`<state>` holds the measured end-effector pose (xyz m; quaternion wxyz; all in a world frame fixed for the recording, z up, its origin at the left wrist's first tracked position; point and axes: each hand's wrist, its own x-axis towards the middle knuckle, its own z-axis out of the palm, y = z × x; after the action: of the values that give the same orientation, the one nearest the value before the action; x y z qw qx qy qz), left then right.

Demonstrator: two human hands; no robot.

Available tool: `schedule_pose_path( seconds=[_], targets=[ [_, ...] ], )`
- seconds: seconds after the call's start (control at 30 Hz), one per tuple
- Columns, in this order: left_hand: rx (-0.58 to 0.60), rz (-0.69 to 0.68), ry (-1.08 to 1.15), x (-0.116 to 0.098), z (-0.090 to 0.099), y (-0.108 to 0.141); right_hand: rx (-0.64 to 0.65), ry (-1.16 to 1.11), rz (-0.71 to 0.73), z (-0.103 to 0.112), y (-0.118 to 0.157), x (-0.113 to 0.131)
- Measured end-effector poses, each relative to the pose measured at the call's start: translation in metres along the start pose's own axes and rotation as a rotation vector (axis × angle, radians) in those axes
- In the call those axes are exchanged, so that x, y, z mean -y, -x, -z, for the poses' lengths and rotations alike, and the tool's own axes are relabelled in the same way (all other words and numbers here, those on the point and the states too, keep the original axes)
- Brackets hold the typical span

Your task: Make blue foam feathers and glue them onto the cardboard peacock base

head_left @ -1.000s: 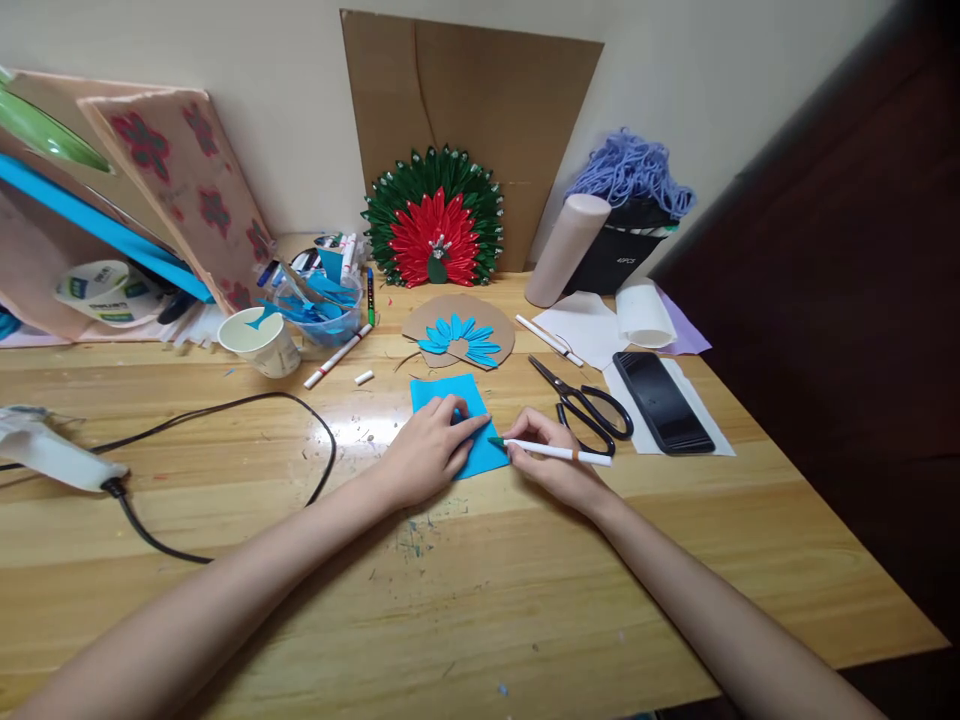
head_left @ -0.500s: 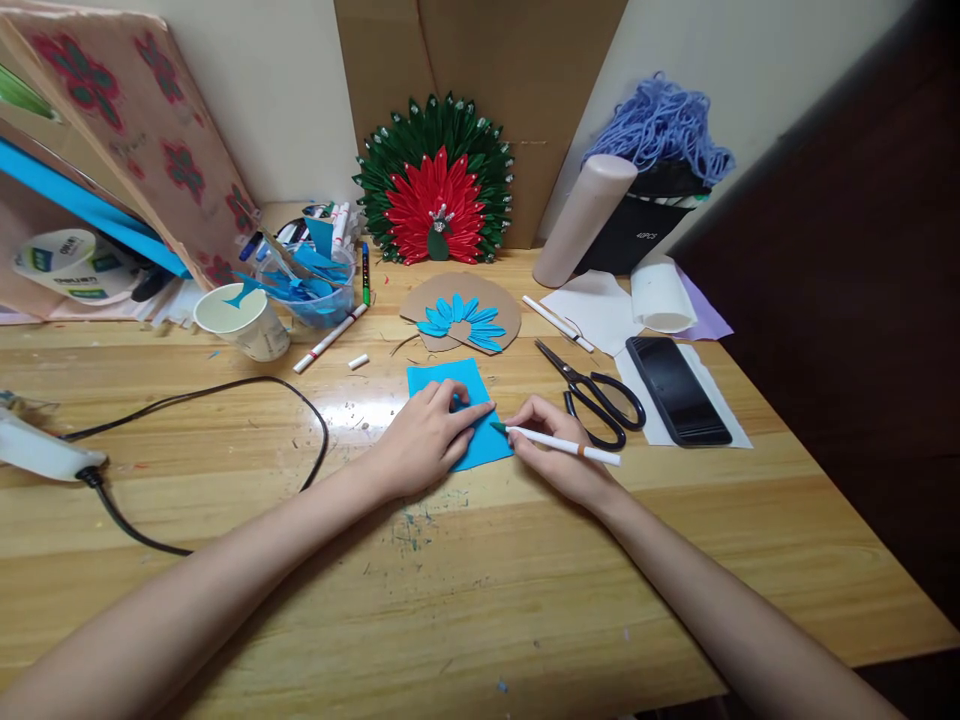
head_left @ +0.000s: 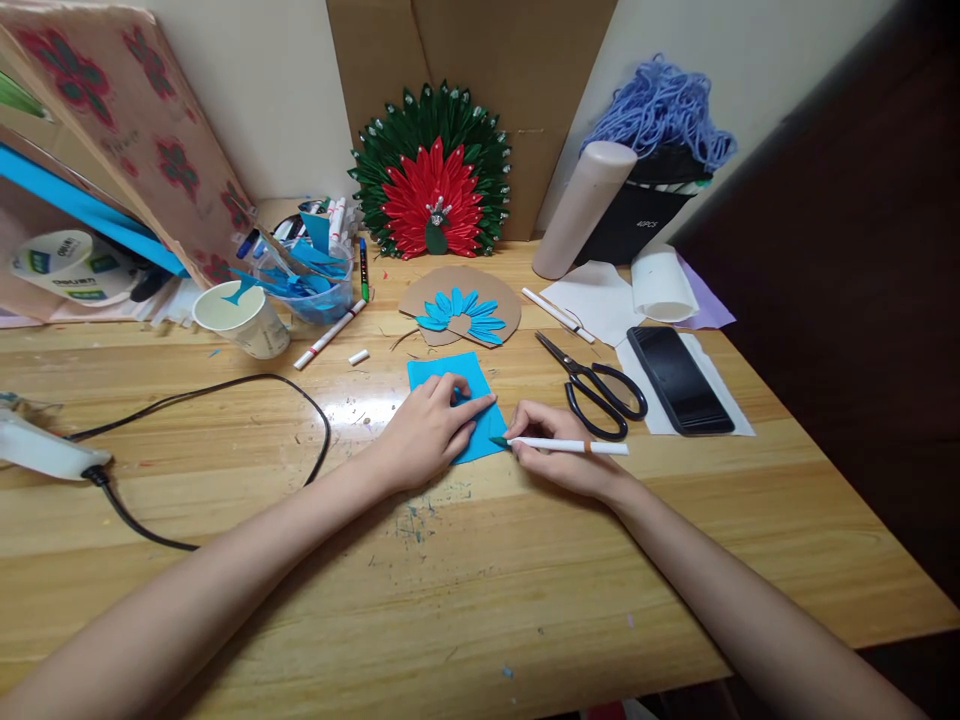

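Note:
A bright blue square sheet [head_left: 450, 368] lies on the table, and my left hand [head_left: 431, 430] presses down on it. The index finger and thumb of that hand are stretched out across the sheet, while the other fingers bend. In my right hand [head_left: 559, 455] is a white marker [head_left: 604, 448] with a brown band, pinched between thumb and fingers. Its green tip meets the sheet near the right edge. Just behind the sheet rests a round cardboard piece [head_left: 502, 290] bearing a fan of blue petals [head_left: 484, 322]. Black-handled scissors [head_left: 577, 372] lie beyond my right hand.
To the right lie a phone [head_left: 679, 380] and a paper roll [head_left: 664, 285]. A red and green peacock craft [head_left: 433, 180] leans on cardboard at the back. Leftward are a paper cup [head_left: 262, 325], a plastic tub [head_left: 322, 305], and a white corded tool [head_left: 45, 445].
My right hand has drawn the marker slightly down along the sheet's right side, and the marker now lies flatter. My left hand stays on the sheet. The view has shifted a little.

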<state>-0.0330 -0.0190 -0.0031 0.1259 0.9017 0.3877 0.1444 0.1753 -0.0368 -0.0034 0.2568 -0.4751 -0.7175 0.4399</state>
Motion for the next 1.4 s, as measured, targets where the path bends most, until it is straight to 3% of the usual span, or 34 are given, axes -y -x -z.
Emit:
schedule_pose_path(
  seconds=[0.27,0.37,0.47,0.83,1.27,1.4],
  targets=[
    [0.010,0.004,0.001,0.000,-0.001,0.000,0.112,-0.079,0.012,0.006,-0.001,-0.007],
    [0.013,0.007,0.009,0.000,-0.001,0.000,-0.019,-0.160,-0.004,0.003,-0.002,-0.007],
    [0.000,0.006,0.020,0.000,-0.001,0.001,-0.132,-0.102,-0.009,-0.001,-0.004,-0.007],
    [0.011,0.009,-0.022,-0.001,0.000,0.000,-0.125,0.064,-0.001,0.000,-0.003,-0.001],
    [0.014,0.005,-0.016,0.000,0.000,-0.001,-0.048,-0.022,-0.005,0.008,-0.003,-0.005],
    [0.019,0.005,-0.011,0.000,0.000,-0.001,-0.100,-0.187,0.039,0.007,-0.003,-0.007]
  ],
)
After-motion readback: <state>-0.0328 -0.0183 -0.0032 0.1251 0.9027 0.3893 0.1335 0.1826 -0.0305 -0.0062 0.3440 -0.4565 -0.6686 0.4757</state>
